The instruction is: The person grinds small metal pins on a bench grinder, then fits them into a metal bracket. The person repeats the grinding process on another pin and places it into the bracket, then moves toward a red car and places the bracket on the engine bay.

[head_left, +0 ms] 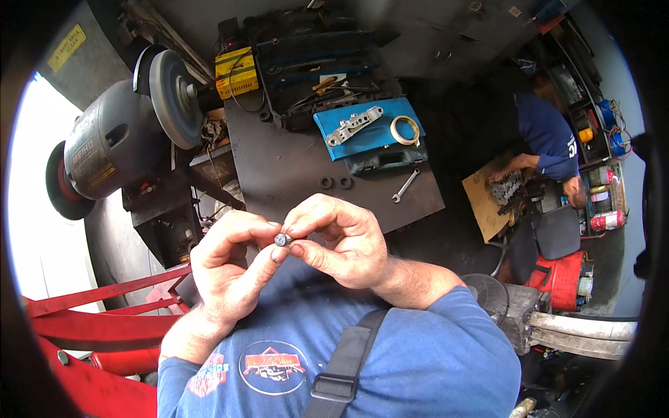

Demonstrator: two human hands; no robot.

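Between the fingertips of both hands, in front of my chest, is a small dark cylindrical metal part [281, 240] with its round end facing up. My left hand [233, 254] pinches it from the left with thumb and forefinger. From the right, my right hand [341, 240] grips it the same way, the fingertips of the two hands nearly touching. Its exact kind is too small to make out. Just beyond my hands, two black rings [335, 182] lie on the dark workbench [279, 167]. A combination wrench [406, 186] rests near the bench's right corner.
A bench grinder [118, 132] stands at left, above a red metal frame [104, 327]. On the bench, a blue box [373, 150] carries a metal bracket [355, 127] and a tape roll [405, 130]. At right, another person [547, 136] handles a metal part on cardboard [481, 202].
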